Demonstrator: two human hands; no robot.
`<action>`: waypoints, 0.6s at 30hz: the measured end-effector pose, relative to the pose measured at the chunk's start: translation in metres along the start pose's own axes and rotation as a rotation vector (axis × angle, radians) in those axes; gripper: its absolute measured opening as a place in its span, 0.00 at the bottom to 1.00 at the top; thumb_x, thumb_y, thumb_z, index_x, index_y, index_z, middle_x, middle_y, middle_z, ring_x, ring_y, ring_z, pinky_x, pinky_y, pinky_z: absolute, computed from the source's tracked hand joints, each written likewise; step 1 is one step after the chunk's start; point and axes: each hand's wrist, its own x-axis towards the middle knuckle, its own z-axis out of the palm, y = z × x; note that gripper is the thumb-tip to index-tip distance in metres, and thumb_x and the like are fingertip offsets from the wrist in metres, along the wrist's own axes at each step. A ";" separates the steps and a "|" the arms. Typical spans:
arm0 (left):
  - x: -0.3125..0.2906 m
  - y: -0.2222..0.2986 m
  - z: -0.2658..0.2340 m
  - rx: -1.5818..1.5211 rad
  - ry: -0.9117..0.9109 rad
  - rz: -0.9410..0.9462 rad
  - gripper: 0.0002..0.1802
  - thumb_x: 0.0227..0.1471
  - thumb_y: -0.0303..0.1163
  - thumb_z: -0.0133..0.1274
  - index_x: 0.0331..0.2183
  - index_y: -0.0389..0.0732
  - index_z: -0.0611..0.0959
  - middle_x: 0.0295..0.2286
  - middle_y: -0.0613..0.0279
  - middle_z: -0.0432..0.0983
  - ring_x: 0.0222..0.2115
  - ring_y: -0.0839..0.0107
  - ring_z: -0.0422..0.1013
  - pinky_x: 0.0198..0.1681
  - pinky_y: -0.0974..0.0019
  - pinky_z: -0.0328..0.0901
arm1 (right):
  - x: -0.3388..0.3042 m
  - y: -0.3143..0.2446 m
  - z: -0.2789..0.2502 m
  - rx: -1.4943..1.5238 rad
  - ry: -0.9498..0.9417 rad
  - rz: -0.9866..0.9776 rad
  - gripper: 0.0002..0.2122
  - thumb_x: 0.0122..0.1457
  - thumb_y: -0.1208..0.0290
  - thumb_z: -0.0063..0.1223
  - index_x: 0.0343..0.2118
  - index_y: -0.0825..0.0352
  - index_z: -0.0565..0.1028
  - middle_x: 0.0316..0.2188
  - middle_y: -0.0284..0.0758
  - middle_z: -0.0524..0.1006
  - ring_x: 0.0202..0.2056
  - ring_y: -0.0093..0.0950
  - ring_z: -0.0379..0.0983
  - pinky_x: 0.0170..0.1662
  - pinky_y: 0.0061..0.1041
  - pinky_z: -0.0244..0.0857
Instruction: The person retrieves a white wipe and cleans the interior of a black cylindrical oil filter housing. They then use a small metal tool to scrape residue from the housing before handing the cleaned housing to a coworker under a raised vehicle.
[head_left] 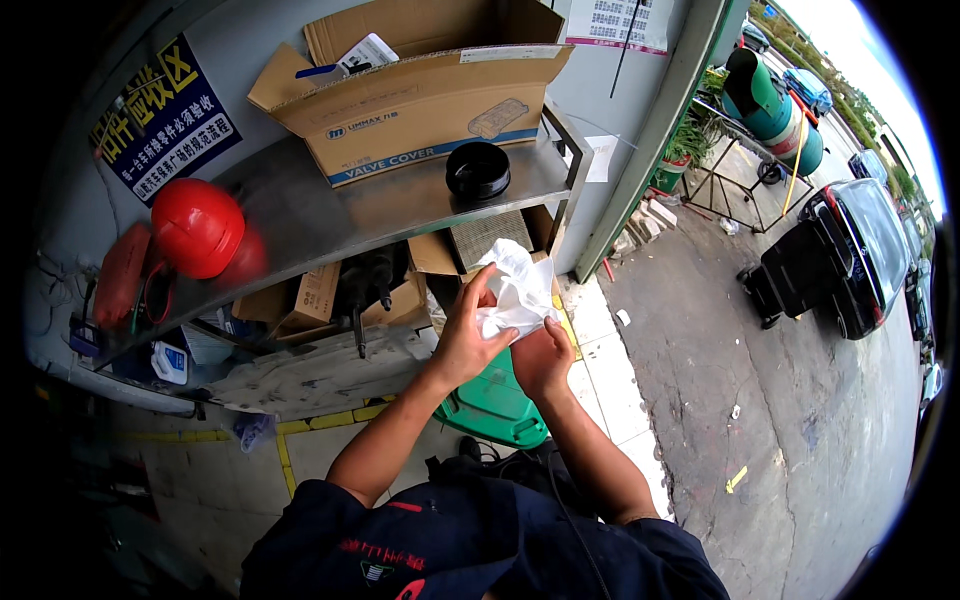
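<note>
In front of my body I hold a crumpled sheet of thin white tissue (pixel 522 283); its exact kind is hard to make out. My left hand (pixel 465 328) is closed on its left side, with the thumb across the lower edge. My right hand (pixel 545 356) cups its lower right side with curled fingers. Below my hands is a green bin lid (pixel 497 405). A black round cup-like part (pixel 478 171) sits on the metal shelf (pixel 370 215) just beyond the tissue.
An open cardboard box (pixel 400 125) and a red helmet (pixel 198 228) sit on the shelf. Under it are smaller boxes (pixel 317 292), a dark metal part (pixel 363 290) and a white bottle (pixel 170 362). To the right, past a door frame (pixel 650 150), stand a black wheeled bin (pixel 800 265) and cars.
</note>
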 end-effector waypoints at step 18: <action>0.052 0.054 0.031 0.903 0.174 0.509 0.17 0.42 0.19 0.67 0.38 0.42 0.86 0.40 0.64 0.82 0.46 0.60 0.76 0.63 0.43 0.65 | 0.106 -0.106 -0.037 -0.437 0.228 -0.038 0.16 0.67 0.78 0.56 0.57 0.68 0.72 0.47 0.35 0.82 0.45 0.26 0.81 0.45 0.28 0.76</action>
